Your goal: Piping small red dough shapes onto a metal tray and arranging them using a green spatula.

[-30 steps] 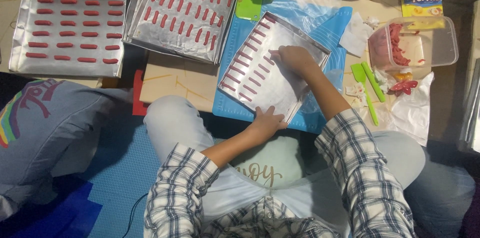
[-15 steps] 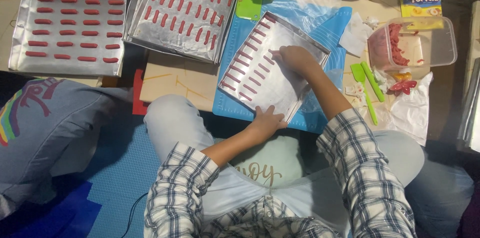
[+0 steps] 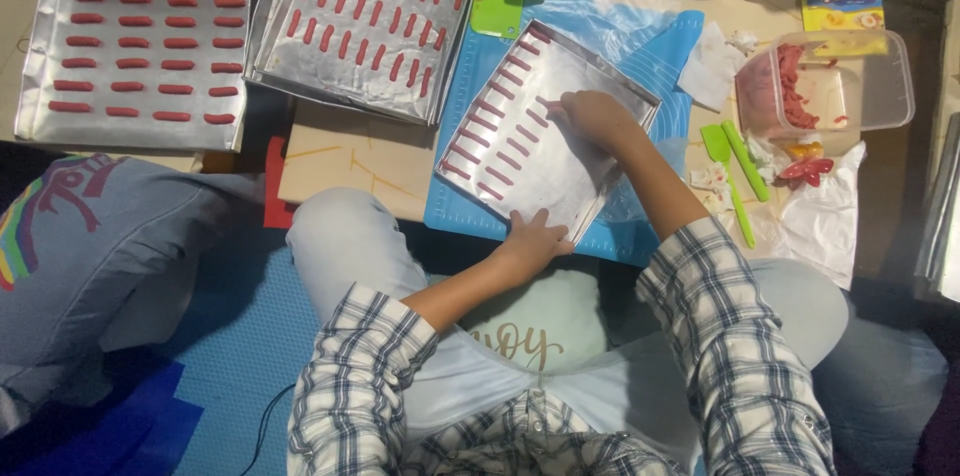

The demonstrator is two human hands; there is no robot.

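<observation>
Three metal trays are seen, and the one being worked on, the foil-lined tray (image 3: 545,136), is set at centre frame on a blue mat (image 3: 660,56), tilted diag. so its long side runs toward the person. Two rows of red strips (image 3: 490,136) are laid along its left half; the right half is bare foil. The tray is steadied at its lower edge by the left hand (image 3: 530,236), fingers spread flat on the rim, not clamped round anything, prob. to stop it sliding while strips are laid. The right hand (image 3: 595,116) is held over the upper middle of the tray, fingertips bunched together and pressed down at a strip; whether a strip is pinched betw. them cannot be told. Both forearms are extended fwd from checked sleeves, the right elbow bent out to the lower right. At upper left, two filled trays (image 3: 130,56) are parked out of the way. At upper right a clear tub (image 3: 880,86) w/ red paste is kept near the right hand, green scrapers (image 3: 735,161) just beside it.
</observation>
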